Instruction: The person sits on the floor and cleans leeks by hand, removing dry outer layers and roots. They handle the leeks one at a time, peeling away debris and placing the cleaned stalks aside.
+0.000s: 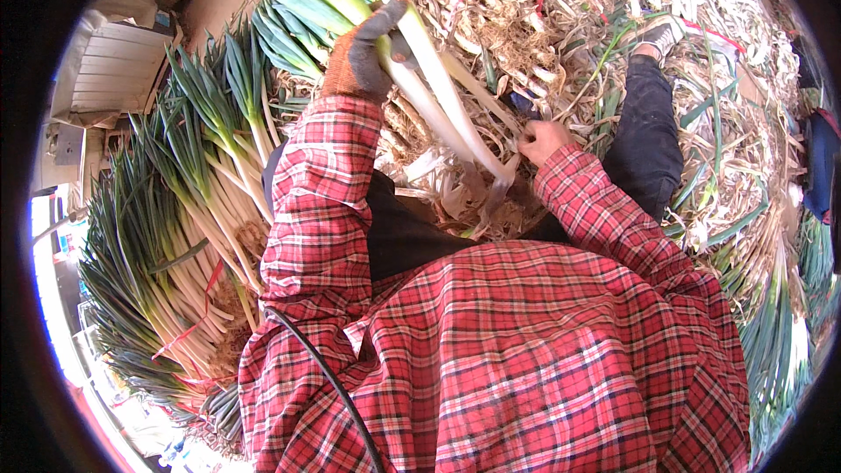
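Observation:
My left hand [371,52], in an orange and grey work glove, is closed around a few large green onions [433,89]. Their green leaves rise past the glove to the top of the view, and the white stalks slant down towards my lap. To the right of the stalk bottoms is my bare right hand [548,141], its fingers pinched together. A pale outer leaf strip [483,92] runs from beside the stalks to those fingertips; the exact grip is partly hidden. Beneath the stalks lie loose peeled skins [460,194].
Bundled green onions with roots [177,276] lie along my left, some tied with red string. Untrimmed stalks [493,20] are heaped ahead. Dry husks [742,144] cover the ground at right around my outstretched leg [647,125]. A black cable [328,374] hangs across my shirt.

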Demonstrator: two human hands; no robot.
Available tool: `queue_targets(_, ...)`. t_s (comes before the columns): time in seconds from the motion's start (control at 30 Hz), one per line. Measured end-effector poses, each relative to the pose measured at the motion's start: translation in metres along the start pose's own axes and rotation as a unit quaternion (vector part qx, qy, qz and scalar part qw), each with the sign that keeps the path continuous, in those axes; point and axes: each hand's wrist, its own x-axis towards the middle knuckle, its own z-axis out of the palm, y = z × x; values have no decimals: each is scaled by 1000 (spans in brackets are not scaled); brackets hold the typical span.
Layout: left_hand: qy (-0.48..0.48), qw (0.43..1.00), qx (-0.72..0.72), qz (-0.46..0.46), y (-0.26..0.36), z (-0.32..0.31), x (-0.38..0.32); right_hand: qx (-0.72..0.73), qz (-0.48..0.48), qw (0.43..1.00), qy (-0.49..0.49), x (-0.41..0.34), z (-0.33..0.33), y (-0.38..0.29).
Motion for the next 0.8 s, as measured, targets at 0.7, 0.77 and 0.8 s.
queue_targets(0.7,73,996,-26,45,34,-27,-2,172,-171,927,-285,-39,-23,-95)
queue_targets(0.77,-46,978,-192,62,37,-20,-5,301,-220,860,-348,-29,-36,-114)
queue_targets(0.8,-90,965,-244,26,38,-18,-7,351,-200,842,-358,-23,-36,-132)
